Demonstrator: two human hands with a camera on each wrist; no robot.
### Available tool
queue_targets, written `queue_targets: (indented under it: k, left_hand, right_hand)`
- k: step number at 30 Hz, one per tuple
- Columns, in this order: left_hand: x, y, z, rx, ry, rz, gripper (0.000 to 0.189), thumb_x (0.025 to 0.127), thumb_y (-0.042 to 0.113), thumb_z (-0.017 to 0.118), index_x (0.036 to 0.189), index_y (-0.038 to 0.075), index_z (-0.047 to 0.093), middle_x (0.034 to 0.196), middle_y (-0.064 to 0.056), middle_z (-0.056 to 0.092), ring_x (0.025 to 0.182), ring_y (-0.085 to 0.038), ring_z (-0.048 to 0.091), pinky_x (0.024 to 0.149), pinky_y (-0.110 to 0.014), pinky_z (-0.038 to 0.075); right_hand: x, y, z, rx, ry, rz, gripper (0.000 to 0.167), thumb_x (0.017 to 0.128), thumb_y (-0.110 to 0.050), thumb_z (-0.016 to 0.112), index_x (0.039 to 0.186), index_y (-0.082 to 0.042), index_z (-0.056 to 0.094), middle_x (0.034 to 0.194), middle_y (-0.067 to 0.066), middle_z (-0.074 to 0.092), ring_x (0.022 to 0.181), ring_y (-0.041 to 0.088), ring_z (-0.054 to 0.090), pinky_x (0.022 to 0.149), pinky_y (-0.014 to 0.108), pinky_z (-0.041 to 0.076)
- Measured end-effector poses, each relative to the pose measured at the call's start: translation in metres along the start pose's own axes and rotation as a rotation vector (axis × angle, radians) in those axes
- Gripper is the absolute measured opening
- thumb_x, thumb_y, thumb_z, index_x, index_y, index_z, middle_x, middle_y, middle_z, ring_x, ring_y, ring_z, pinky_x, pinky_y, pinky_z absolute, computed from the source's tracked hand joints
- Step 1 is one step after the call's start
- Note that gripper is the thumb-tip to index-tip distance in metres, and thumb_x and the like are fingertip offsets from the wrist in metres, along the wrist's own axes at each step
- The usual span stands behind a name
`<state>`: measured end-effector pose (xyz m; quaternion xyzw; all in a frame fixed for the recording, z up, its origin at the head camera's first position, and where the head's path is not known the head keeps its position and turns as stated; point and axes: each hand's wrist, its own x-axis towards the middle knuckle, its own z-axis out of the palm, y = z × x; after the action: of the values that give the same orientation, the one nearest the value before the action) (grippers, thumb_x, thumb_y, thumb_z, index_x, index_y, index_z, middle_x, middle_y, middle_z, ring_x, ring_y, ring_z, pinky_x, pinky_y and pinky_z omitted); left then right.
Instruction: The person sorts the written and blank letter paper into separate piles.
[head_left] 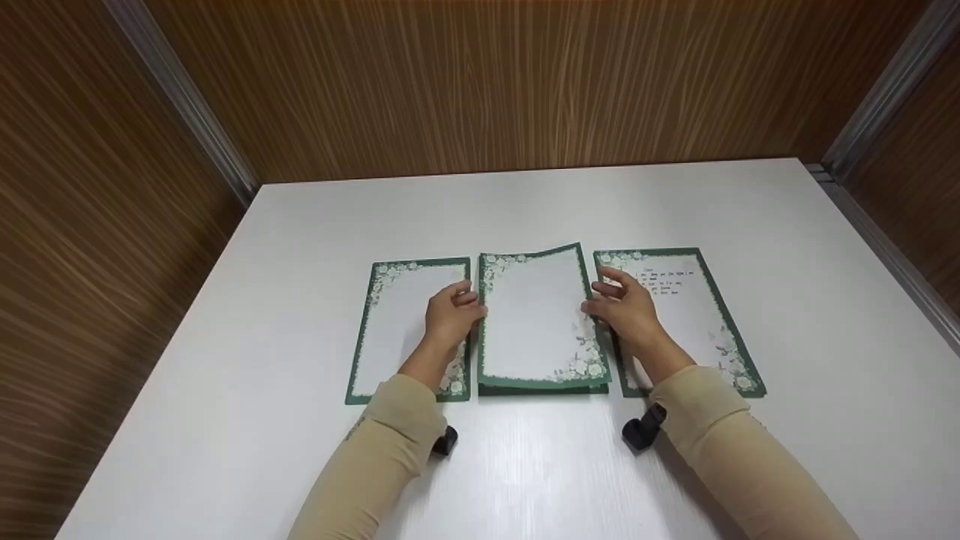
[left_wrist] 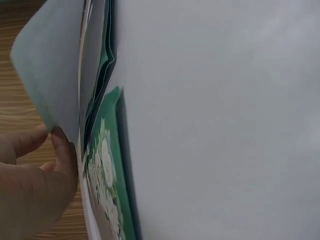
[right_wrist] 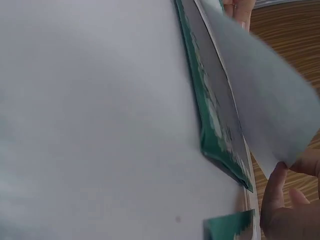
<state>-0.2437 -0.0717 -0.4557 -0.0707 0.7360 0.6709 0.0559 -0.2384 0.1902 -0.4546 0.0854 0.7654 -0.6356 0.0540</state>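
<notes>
Between both hands is a sheet of floral-bordered paper, lifted above a middle stack whose green edge shows below it. My left hand pinches the sheet's left edge between thumb and finger. At the opposite edge, my right hand pinches it likewise. The wrist views show the raised sheet's pale underside, bent upward, with the stack's green-edged papers beneath. The sheet's top right corner curls up in the head view.
A blank bordered sheet lies on the left, partly under my left arm. On the right lies a similar sheet with handwriting-like lines, partly covered by my right hand. The white table meets wood-grain panels behind and at the sides.
</notes>
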Motion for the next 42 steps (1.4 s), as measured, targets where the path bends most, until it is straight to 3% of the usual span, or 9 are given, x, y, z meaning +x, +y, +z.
queue_targets:
  k: [6,15,29,42]
  left_hand:
    - [0.000,0.000,-0.003,0.088,0.019,-0.042,0.047,0.089,0.001,0.063,0.134,0.001,0.052,0.123,-0.014,0.060,0.112,-0.025,0.058,0.091,-0.032,0.049]
    - [0.001,-0.001,-0.017,0.087,0.038,-0.056,0.037,0.089,-0.001,0.064,0.125,0.001,0.060,0.115,-0.012,0.062,0.103,-0.022,0.060,0.081,-0.030,0.053]
    - [0.001,-0.006,-0.055,0.091,0.105,-0.089,0.038,0.090,-0.001,0.062,0.128,0.003,0.059,0.118,-0.012,0.060,0.107,-0.022,0.057,0.088,-0.031,0.049]
    - [0.000,-0.010,-0.096,0.122,0.096,-0.131,0.039,0.092,0.002,0.060,0.131,0.006,0.057,0.120,-0.011,0.059,0.100,-0.018,0.058,0.078,-0.025,0.050]
  right_hand:
    - [0.000,0.002,0.003,-0.033,0.000,0.040,0.059,0.088,-0.008,0.067,0.142,-0.009,0.043,0.131,0.013,0.053,0.103,0.020,0.058,0.077,0.024,0.050]
    - [0.001,0.002,0.018,-0.052,0.002,0.034,0.046,0.093,-0.012,0.062,0.136,-0.005,0.050,0.120,0.014,0.059,0.091,0.016,0.059,0.074,0.024,0.050]
    - [0.001,-0.002,0.062,-0.093,0.002,0.003,0.039,0.092,-0.012,0.064,0.129,-0.005,0.057,0.110,0.013,0.065,0.078,0.014,0.061,0.064,0.023,0.050]
    - [-0.001,-0.007,0.100,-0.062,-0.012,-0.031,0.036,0.090,-0.006,0.065,0.125,-0.002,0.060,0.103,0.015,0.067,0.077,0.015,0.062,0.060,0.022,0.049]
